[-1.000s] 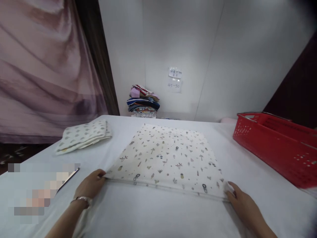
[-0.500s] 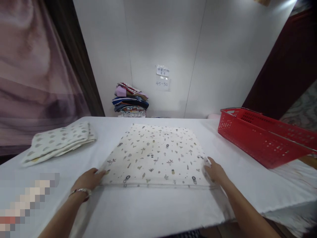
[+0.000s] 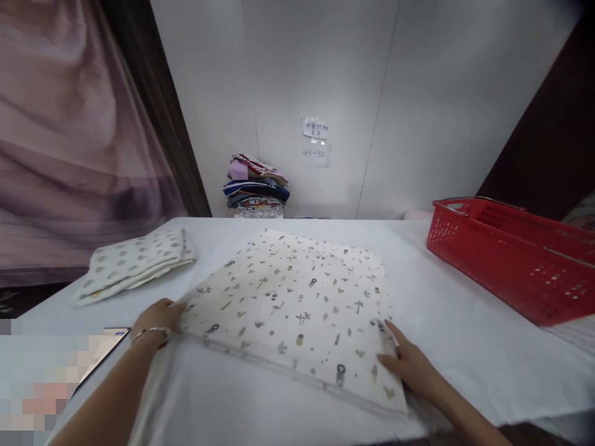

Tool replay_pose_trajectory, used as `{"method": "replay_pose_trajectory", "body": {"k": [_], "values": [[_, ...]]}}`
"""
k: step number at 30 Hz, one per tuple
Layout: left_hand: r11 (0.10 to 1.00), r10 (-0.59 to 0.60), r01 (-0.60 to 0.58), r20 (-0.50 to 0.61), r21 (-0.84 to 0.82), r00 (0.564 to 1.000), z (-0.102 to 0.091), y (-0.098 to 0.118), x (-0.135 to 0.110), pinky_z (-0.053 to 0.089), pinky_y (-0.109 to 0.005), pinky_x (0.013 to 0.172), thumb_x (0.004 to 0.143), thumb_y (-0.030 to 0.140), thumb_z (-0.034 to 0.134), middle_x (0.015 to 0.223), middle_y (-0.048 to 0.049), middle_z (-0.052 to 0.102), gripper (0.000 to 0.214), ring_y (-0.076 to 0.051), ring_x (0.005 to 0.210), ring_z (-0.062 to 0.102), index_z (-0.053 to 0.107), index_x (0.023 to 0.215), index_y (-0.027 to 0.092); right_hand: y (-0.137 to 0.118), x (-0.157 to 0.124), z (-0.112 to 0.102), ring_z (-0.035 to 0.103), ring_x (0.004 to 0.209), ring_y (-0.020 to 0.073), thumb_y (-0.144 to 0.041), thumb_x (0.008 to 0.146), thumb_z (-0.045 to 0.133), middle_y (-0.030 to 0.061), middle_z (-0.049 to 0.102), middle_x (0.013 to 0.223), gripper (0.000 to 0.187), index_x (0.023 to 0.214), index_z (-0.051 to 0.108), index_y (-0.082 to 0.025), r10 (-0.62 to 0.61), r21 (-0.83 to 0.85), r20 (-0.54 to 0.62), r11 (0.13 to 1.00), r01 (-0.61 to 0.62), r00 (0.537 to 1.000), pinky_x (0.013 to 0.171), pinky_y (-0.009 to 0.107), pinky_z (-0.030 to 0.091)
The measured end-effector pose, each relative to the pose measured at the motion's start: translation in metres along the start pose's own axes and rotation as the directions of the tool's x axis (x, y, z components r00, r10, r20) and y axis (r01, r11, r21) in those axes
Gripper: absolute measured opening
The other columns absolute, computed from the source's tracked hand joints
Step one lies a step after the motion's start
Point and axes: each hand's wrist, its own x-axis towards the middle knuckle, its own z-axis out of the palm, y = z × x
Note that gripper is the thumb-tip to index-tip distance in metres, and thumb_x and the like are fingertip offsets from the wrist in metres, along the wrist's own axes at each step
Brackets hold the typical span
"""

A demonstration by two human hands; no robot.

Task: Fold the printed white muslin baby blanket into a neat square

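A white cloth, folded in layers and printed with small muted palms and pineapples, lies skewed on the white surface. The left hand pinches its near-left corner; the right hand grips its right edge.

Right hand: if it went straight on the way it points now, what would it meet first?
The patterned cloth, which the right hand touches at its right edge. Past that, the line seems to run on over the cloth, though depth is unclear.
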Motion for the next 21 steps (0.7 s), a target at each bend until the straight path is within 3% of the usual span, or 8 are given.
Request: {"method": "replay_pose_trajectory", "body": {"k": [4, 9, 11, 13, 16, 18, 21], "values": [[0.994, -0.062, 0.049, 0.137, 0.097, 0.989, -0.008, 0.009, 0.01, 0.041, -0.021, 0.059, 0.08, 0.048, 0.04, 0.108, -0.0026, 0.066, 0.038, -0.019, 0.091, 0.061, 0.06, 0.097, 0.021, -0.006, -0.002, -0.007, 0.053, 0.046, 0.0138, -0.046, 0.079, 0.05, -0.0031, 0.058, 0.061, 0.081, 0.145, 0.01, -0.021, 0.038, 0.113, 0.116, 0.992, -0.051, 0.993, 0.046, 0.024, 0.04], [0.996, -0.075, 0.067, 0.143, 0.058, 0.987, -0.013, 0.008, 0.001, 0.044, -0.022, 0.063, 0.08, 0.057, 0.031, 0.117, -0.0062, 0.062, 0.059, -0.019, 0.096, 0.061, 0.051, 0.119, 0.018, 0.003, 0.064, -0.047, 0.049, 0.042, 0.0101, -0.039, 0.081, 0.051, -0.0034, 0.057, 0.058, 0.069, 0.141, 0.025, -0.018, 0.082, 0.069, -0.134, 0.995, -0.074, 0.988, 0.044, 0.021, 0.04], [0.998, -0.04, 0.035, 0.107, 0.047, 0.993, -0.012, 0.003, -0.007, 0.046, -0.024, 0.069, 0.08, 0.058, 0.026, 0.12, -0.0109, 0.059, 0.068, -0.02, 0.099, 0.06, 0.042, 0.127, 0.012, 0.002, 0.103, -0.061, 0.054, 0.048, 0.0105, -0.035, 0.081, 0.05, -0.0006, 0.061, 0.067, 0.067, 0.14, 0.024, -0.017, 0.149, 0.087, -0.202, 0.987, -0.134, 0.968, 0.047, 0.021, 0.043], [0.995, 0.038, -0.037, -0.006, 0.095, 0.999, -0.009, 0.001, -0.02, 0.046, -0.028, 0.078, 0.081, 0.059, 0.021, 0.123, -0.015, 0.055, 0.072, -0.023, 0.104, 0.057, 0.04, 0.129, 0.009, -0.004, 0.14, -0.071, 0.06, 0.061, 0.0121, -0.033, 0.081, 0.049, 0.0046, 0.065, 0.084, 0.065, 0.139, 0.026, -0.016, 0.2, 0.09, -0.258, 0.979, -0.182, 0.945, 0.053, 0.021, 0.047], [0.966, 0.24, -0.217, -0.183, 0.137, 0.953, -0.005, 0.004, -0.053, 0.042, -0.034, 0.089, 0.08, 0.059, 0.018, 0.121, -0.0144, 0.055, 0.068, -0.026, 0.105, 0.055, 0.045, 0.122, 0.013, -0.017, 0.19, -0.081, 0.063, 0.081, 0.0171, -0.03, 0.08, 0.05, 0.0095, 0.064, 0.099, 0.067, 0.14, 0.025, -0.014, 0.194, 0.033, -0.304, 0.981, -0.194, 0.932, 0.068, 0.026, 0.05], [0.945, 0.326, -0.323, -0.191, 0.045, 0.926, -0.001, 0.008, -0.077, 0.043, -0.034, 0.087, 0.078, 0.06, 0.022, 0.115, -0.0099, 0.058, 0.062, -0.024, 0.093, 0.059, 0.047, 0.117, 0.018, -0.026, 0.217, -0.086, 0.06, 0.096, 0.022, -0.029, 0.078, 0.053, 0.0132, 0.061, 0.109, 0.071, 0.14, 0.024, -0.012, 0.176, -0.03, -0.331, 0.98, -0.197, 0.927, 0.079, 0.029, 0.047], [0.947, 0.283, -0.298, -0.13, -0.118, 0.95, 0.002, 0.009, -0.097, 0.047, -0.034, 0.079, 0.074, 0.065, 0.029, 0.112, -0.0033, 0.058, 0.058, -0.022, 0.083, 0.061, 0.044, 0.113, 0.025, -0.034, 0.246, -0.088, 0.051, 0.113, 0.0278, -0.033, 0.075, 0.056, 0.018, 0.053, 0.124, 0.077, 0.14, 0.023, -0.008, 0.136, -0.126, -0.328, 0.974, -0.186, 0.935, 0.088, 0.032, 0.043]]}}
